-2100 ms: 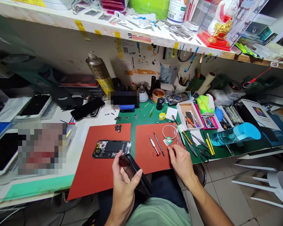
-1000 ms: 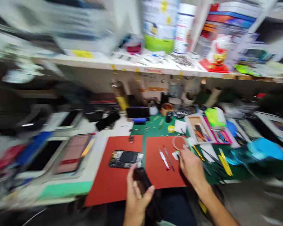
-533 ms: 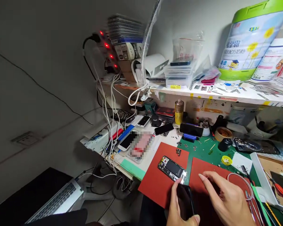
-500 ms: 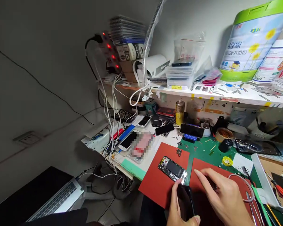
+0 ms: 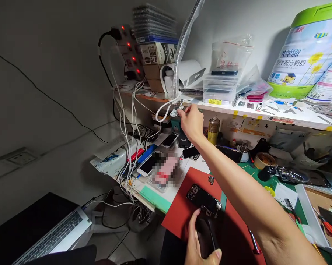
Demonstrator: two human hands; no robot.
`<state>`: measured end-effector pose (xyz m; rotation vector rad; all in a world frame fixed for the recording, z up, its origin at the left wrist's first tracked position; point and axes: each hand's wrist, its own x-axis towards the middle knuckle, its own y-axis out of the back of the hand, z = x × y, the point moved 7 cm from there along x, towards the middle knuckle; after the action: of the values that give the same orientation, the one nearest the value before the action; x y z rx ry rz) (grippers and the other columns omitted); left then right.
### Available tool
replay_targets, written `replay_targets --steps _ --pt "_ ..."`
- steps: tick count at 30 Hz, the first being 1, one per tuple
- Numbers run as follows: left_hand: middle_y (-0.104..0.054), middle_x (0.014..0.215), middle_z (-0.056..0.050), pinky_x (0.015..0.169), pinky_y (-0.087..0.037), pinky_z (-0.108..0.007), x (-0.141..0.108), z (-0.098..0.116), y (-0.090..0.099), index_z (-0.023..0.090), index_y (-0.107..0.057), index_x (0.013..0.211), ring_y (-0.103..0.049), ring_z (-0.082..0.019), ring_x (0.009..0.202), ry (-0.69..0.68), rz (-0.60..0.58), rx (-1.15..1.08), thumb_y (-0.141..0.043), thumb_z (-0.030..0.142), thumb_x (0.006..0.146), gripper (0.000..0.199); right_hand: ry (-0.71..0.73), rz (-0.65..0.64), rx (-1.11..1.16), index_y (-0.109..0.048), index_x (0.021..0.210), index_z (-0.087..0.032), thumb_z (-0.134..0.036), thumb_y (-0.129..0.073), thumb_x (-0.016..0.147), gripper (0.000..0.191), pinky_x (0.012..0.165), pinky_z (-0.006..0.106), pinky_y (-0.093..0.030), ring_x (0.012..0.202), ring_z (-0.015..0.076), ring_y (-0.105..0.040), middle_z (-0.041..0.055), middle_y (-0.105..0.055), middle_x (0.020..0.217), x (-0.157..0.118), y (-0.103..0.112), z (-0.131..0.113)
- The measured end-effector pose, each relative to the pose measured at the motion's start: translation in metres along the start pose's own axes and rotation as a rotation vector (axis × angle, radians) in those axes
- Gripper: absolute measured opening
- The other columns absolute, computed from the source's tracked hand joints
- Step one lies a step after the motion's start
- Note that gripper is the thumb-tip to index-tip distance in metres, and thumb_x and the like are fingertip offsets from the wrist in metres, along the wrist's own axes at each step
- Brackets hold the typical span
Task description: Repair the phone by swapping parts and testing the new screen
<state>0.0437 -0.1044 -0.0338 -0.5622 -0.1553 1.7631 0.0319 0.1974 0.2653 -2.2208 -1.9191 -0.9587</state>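
head view: the left hand (image 5: 196,249) is gripping a dark slab-like device (image 5: 206,232) at the near edge of the bench, its thumb pressing on one side and its fingers wrapping the other. the device is tilting upward, just beside the opened phone (image 5: 203,197), which is lying on the left red mat (image 5: 179,217) and showing its inner parts. a small metal part (image 5: 210,179) is resting near that phone's far side.

the right hand (image 5: 192,123) is reaching across the bench to the shelf's (image 5: 226,107) front edge, its thumb and fingers bending close together at the clamp (image 5: 174,112); whether they are pinching it, i cannot tell. a metal gooseneck (image 5: 179,59) is rising above the clamp, and a white cable loop (image 5: 160,117) is hanging beside it. a spray can (image 5: 213,129) is standing below the shelf, and a screwdriver (image 5: 253,239) is lying partly behind the right forearm (image 5: 237,184).
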Motion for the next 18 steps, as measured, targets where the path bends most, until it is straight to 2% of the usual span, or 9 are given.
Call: replay_targets --steps 3,5,6,8,9,10,14,18 --pt "-0.061 0.146 -0.014 0.124 -0.036 -0.047 -0.008 0.019 -0.004 0.028 -0.031 0.165 -0.058 -0.036 0.138 0.007 0.002 -0.002 -0.093 0.047 0.065 0.119 -0.022 0.027 0.017 -0.051 0.089 -0.021 -0.029 -0.072 0.098 0.024 0.095 0.053 -0.053 0.102 0.0303 -0.072 0.0074 -0.071 0.093 0.003 -0.003 0.002" --pt "-0.058 0.151 -0.011 0.124 -0.038 -0.047 -0.010 0.030 -0.006 0.033 -0.028 0.166 -0.054 -0.033 0.142 0.028 0.002 -0.004 -0.089 0.045 0.075 0.110 -0.013 0.030 0.032 -0.050 0.088 -0.019 -0.030 -0.069 0.099 0.024 0.099 0.053 -0.052 0.112 0.0302 -0.072 0.0069 -0.071 0.101 0.006 -0.006 0.002" --pt "-0.059 0.149 -0.010 0.123 -0.040 -0.046 -0.009 0.036 -0.004 0.034 -0.030 0.165 -0.055 -0.032 0.142 0.014 0.027 -0.003 -0.090 0.044 0.074 0.109 -0.007 0.001 0.023 -0.049 0.088 -0.017 -0.037 -0.056 0.103 0.026 0.099 0.052 -0.051 0.118 0.0300 -0.071 0.0062 -0.070 0.104 0.008 -0.009 0.001" --pt "-0.060 0.149 -0.009 0.123 -0.041 -0.046 -0.004 0.040 -0.002 0.036 -0.031 0.164 -0.057 -0.030 0.140 0.039 0.043 -0.015 -0.090 0.041 0.077 0.106 -0.029 -0.048 0.000 -0.045 0.085 -0.010 -0.043 -0.010 0.102 0.051 0.095 0.052 -0.047 0.126 0.0320 -0.067 0.0049 -0.062 0.107 0.012 -0.014 0.003" --pt "-0.061 0.149 -0.009 0.123 -0.041 -0.046 -0.001 0.041 -0.002 0.036 -0.033 0.164 -0.057 -0.030 0.140 0.043 0.046 -0.027 -0.090 0.040 0.078 0.104 -0.047 -0.058 -0.005 -0.043 0.083 -0.009 -0.041 0.004 0.097 0.058 0.092 0.053 -0.047 0.128 0.0334 -0.065 0.0047 -0.060 0.107 0.013 -0.015 0.003" --pt "-0.060 0.150 -0.009 0.123 -0.040 -0.046 0.001 0.042 -0.001 0.036 -0.034 0.163 -0.057 -0.029 0.140 0.044 0.045 -0.041 -0.089 0.039 0.079 0.101 -0.064 -0.057 -0.009 -0.041 0.082 -0.010 -0.040 0.008 0.095 0.059 0.090 0.053 -0.047 0.127 0.0343 -0.065 0.0044 -0.060 0.106 0.013 -0.014 0.002" --pt "-0.056 0.158 -0.007 0.126 -0.034 -0.043 0.007 0.047 0.004 0.036 -0.043 0.158 -0.049 -0.027 0.149 -0.020 0.066 -0.072 -0.088 0.035 0.081 0.090 -0.088 -0.033 -0.030 -0.037 0.082 -0.014 -0.041 -0.018 0.103 0.039 0.088 0.050 -0.051 0.121 0.0322 -0.070 0.0015 -0.064 0.102 0.008 -0.011 -0.005" --pt "-0.059 0.154 -0.007 0.122 -0.038 -0.043 0.007 0.049 0.008 0.036 -0.044 0.158 -0.054 -0.028 0.143 -0.029 0.086 -0.057 -0.088 0.037 0.080 0.089 -0.115 0.007 0.000 -0.043 0.088 -0.005 -0.042 -0.013 0.102 0.049 0.084 0.050 -0.052 0.122 0.0344 -0.068 0.0050 -0.063 0.108 0.011 -0.019 -0.004"
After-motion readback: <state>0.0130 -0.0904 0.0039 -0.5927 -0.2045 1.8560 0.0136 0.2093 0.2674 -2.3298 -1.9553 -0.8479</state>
